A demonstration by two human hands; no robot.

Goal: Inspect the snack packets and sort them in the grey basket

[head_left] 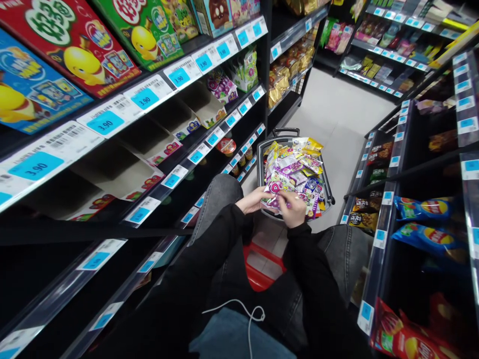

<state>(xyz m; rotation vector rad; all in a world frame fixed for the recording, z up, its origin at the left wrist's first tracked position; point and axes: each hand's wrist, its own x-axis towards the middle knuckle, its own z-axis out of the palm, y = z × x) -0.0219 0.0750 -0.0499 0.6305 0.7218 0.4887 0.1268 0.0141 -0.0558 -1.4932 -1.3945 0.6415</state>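
A grey shopping basket [259, 164] sits on the aisle floor in front of my knees, heaped with colourful snack packets [295, 164]. Both my hands reach into its near end. My left hand [253, 199] and my right hand [294, 209] are closed together on a purple and white snack packet [274, 192] at the basket's front edge. Black sleeves cover both arms. My grey-trousered knees flank the basket.
On the left, shelves [112, 114] hold open cardboard display boxes [123, 174], blue price tags and large toy boxes. The right-hand shelves [389, 164] carry chip bags [422, 207]. A red basket [262, 269] lies between my legs. White aisle floor [337, 109] runs ahead.
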